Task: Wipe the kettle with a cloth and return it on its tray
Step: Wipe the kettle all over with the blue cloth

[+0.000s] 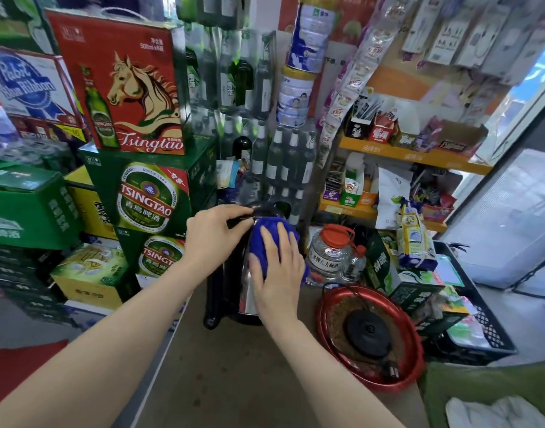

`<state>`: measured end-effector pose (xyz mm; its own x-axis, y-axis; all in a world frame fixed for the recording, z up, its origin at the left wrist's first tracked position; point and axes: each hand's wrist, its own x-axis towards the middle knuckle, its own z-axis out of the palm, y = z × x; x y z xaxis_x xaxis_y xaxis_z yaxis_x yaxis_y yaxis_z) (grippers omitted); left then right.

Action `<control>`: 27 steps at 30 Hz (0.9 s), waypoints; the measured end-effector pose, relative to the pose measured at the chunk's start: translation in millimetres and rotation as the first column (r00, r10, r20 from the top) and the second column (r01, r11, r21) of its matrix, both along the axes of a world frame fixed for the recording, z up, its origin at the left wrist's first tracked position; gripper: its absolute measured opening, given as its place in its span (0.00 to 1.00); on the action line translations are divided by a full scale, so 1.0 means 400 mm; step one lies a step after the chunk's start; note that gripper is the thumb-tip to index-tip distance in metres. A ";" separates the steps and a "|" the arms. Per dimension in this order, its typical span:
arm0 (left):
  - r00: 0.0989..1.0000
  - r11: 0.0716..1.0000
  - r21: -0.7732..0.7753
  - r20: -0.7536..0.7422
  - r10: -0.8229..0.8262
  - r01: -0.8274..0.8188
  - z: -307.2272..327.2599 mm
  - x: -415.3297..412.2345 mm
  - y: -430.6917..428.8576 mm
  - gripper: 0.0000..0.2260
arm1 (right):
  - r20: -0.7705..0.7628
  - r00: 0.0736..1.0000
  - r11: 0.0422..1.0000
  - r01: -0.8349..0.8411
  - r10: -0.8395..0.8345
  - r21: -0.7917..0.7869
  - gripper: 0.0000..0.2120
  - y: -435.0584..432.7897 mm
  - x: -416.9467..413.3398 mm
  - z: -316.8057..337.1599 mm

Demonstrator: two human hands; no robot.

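A small grocery or corner shop is shown, crowded with stock. Cartons of Tsingtao beer (147, 199) are stacked at the left beside a Pabst Blue Ribbon case (27, 84). Glass bottles (277, 156) are lined up in rows behind, and tins of milk powder (295, 97) are piled one on another. Orange shelves (413, 156) at the right are packed with boxed snacks, while packaged goods (450, 29) are hung on the wall above. A yellow price tag (72, 131) is fixed below the case.

Right hand (277, 267) presses blue cloth (266, 239) on kettle (248, 301); left hand (212, 236) grips lid.
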<state>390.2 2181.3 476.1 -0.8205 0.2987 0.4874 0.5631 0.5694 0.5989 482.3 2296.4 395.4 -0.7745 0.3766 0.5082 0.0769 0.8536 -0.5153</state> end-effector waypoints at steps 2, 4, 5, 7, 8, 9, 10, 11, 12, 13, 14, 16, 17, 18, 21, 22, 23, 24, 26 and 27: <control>0.998 0.998 0.047 0.042 0.039 -0.041 0.012 -0.007 -0.006 0.11 | -0.053 0.998 0.956 -0.021 0.038 0.294 0.25 0.013 0.034 -0.053; 0.996 0.996 0.066 0.074 0.059 -0.064 0.019 -0.014 -0.012 0.11 | -0.063 0.989 0.882 -0.088 0.132 0.463 0.25 0.044 0.051 -0.066; 0.995 0.995 0.072 0.078 0.062 -0.068 0.022 -0.017 -0.013 0.11 | -0.061 0.984 0.867 -0.116 0.166 0.484 0.25 0.057 0.048 -0.053; 0.995 0.993 0.096 0.086 0.056 -0.064 0.027 -0.017 -0.013 0.11 | -0.118 0.978 0.915 -0.113 0.170 0.387 0.23 0.073 0.010 0.007; 0.994 0.991 0.117 0.095 0.049 -0.060 0.030 -0.016 -0.012 0.11 | -0.155 0.980 0.968 -0.089 0.128 0.235 0.23 0.076 -0.018 0.051; 0.993 0.987 0.147 0.107 0.043 -0.059 0.034 -0.015 -0.010 0.11 | -0.171 0.983 0.996 -0.058 0.069 0.067 0.23 0.079 -0.046 0.100; 0.991 0.981 0.183 0.123 0.042 -0.065 0.039 -0.015 -0.009 0.11 | -0.173 0.984 0.998 -0.038 0.029 -0.045 0.24 0.079 -0.067 0.140; 0.989 0.972 0.220 0.143 0.045 -0.076 0.047 -0.018 -0.009 0.11 | -0.170 0.985 0.998 -0.031 0.021 -0.054 0.24 0.077 -0.077 0.165; 0.986 0.963 0.251 0.160 0.054 -0.093 0.056 -0.022 -0.010 0.11 | -0.172 0.984 0.998 -0.036 0.044 0.048 0.24 0.074 -0.075 0.172; 0.983 0.956 0.271 0.168 0.069 -0.113 0.066 -0.027 -0.012 0.12 | -0.168 0.981 0.973 -0.056 0.095 0.225 0.23 0.068 -0.063 0.161; 0.982 0.950 0.284 0.170 0.084 -0.130 0.075 -0.033 -0.015 0.12 | -0.141 0.976 0.900 -0.089 0.164 0.426 0.23 0.062 -0.045 0.140; 0.982 0.945 0.300 0.172 0.084 -0.133 0.084 -0.039 -0.023 0.12 | -0.070 0.952 0.704 -0.169 0.297 0.689 0.22 0.071 -0.012 0.101; 0.982 0.945 0.299 0.169 0.081 -0.129 0.086 -0.037 -0.024 0.12 | -0.060 0.945 0.662 -0.179 0.321 0.728 0.21 0.083 -0.009 0.092; 0.983 0.948 0.292 0.163 0.086 -0.131 0.087 -0.034 -0.025 0.12 | -0.078 0.943 0.680 -0.174 0.322 0.712 0.21 0.095 -0.015 0.094; 0.986 0.950 0.291 0.152 0.072 -0.114 0.087 -0.020 -0.025 0.12 | -0.231 0.953 0.967 -0.150 0.197 0.206 0.22 0.110 -0.056 0.139; 0.988 0.949 0.302 0.145 0.049 -0.091 0.087 -0.015 -0.027 0.11 | -0.246 0.963 0.987 -0.132 0.107 -0.087 0.21 0.119 -0.065 0.159; 0.992 0.949 0.311 0.129 0.016 -0.056 0.088 -0.011 -0.031 0.11 | -0.225 0.974 0.929 -0.118 0.038 -0.351 0.20 0.133 -0.074 0.178; 0.994 0.948 0.318 0.109 -0.030 -0.006 0.088 -0.007 -0.035 0.10 | -0.169 0.986 0.823 -0.101 0.006 -0.558 0.18 0.154 -0.081 0.191; 0.986 0.941 0.316 0.075 -0.151 0.120 0.092 -0.002 -0.041 0.11 | -0.075 0.996 0.616 -0.083 0.039 -0.783 0.18 0.197 -0.087 0.211; 0.978 0.939 0.295 0.057 -0.201 0.176 0.094 0.000 -0.041 0.12 | -0.054 0.997 0.530 -0.074 0.053 -0.845 0.21 0.218 -0.090 0.212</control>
